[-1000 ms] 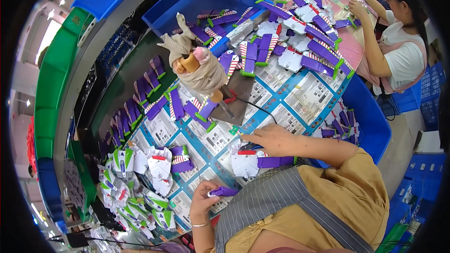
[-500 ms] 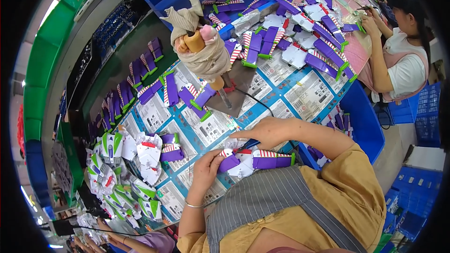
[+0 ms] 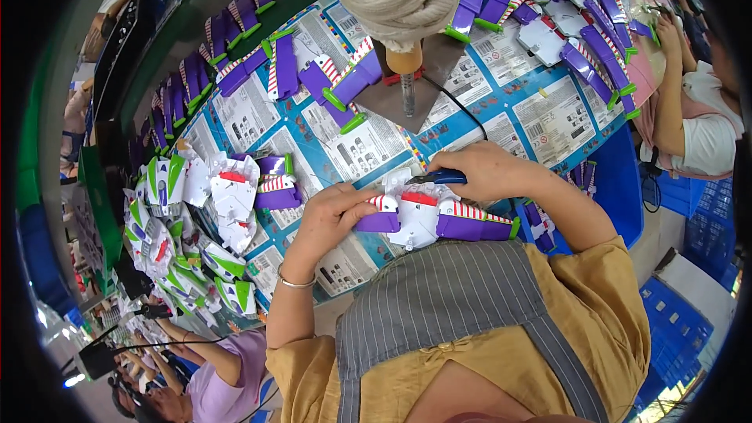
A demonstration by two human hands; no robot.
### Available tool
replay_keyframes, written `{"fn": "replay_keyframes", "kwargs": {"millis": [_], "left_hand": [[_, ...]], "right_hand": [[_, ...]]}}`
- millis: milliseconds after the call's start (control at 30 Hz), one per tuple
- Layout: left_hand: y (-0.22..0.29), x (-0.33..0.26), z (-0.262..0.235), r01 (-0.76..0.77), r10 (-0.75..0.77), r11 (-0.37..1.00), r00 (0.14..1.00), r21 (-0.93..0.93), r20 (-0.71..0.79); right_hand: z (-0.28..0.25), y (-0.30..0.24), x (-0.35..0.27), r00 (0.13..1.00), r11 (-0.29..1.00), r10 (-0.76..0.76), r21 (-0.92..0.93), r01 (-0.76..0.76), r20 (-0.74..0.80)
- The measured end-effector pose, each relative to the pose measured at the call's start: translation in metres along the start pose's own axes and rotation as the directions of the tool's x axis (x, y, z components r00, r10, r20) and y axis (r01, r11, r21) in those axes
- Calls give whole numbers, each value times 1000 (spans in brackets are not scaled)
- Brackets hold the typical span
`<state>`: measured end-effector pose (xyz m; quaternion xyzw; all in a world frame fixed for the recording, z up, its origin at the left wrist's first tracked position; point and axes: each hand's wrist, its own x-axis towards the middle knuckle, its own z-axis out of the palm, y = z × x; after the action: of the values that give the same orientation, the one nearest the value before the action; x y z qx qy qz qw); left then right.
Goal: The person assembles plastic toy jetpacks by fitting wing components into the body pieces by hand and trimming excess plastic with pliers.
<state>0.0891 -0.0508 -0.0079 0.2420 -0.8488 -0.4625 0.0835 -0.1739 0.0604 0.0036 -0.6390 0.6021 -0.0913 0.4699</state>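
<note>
Close to my apron lies a toy wing pack, its white middle with a red strip, striped purple wings and a green tip. My left hand grips its left wing between thumb and fingers. In my right hand is a blue-handled tool, closed around by the fingers. The tool's dark, narrow tip points left, over the pack's upper edge. I cannot make out the tool's exact kind, or whether its tip touches the plastic.
A cloth-wrapped, spindle-tipped tool hangs ahead. White-and-green toy shells are heaped at left; winged packs are piled at far right. Purple wings line the green strip at left. A blue bin and a co-worker are at right.
The view has shifted, bringing the hanging tool nearer. My right hand has drawn back from its pointing pose over the pack, and the blue-handled tool and the red strip now show more fully.
</note>
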Motion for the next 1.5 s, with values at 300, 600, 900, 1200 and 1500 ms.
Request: {"fn": "replay_keyframes", "kwargs": {"millis": [300, 600, 900, 1200, 1500], "left_hand": [[-3, 10, -13, -69, 68, 998, 989, 5, 133], [12, 27, -22, -107, 65, 957, 985, 270, 162], [2, -54, 26, 442, -461, 694, 879, -568, 121], [38, 1, 78, 147, -546, 98, 835, -984, 70], [33, 0, 85, 179, -547, 119, 833, -977, 86]], "right_hand": [[6, -2, -4, 1000, 1000, -9, -29, 8, -16], [6, -3, -2, 1000, 999, -3, -43, 2, -16], [3, 6, -8, 987, 993, -61, 90, 75, -151], [-27, -23, -13, 936, 755, -261, -654, 46, -235], [-26, -34, 0, 977, 539, -195, -841, 32, -88]]}}
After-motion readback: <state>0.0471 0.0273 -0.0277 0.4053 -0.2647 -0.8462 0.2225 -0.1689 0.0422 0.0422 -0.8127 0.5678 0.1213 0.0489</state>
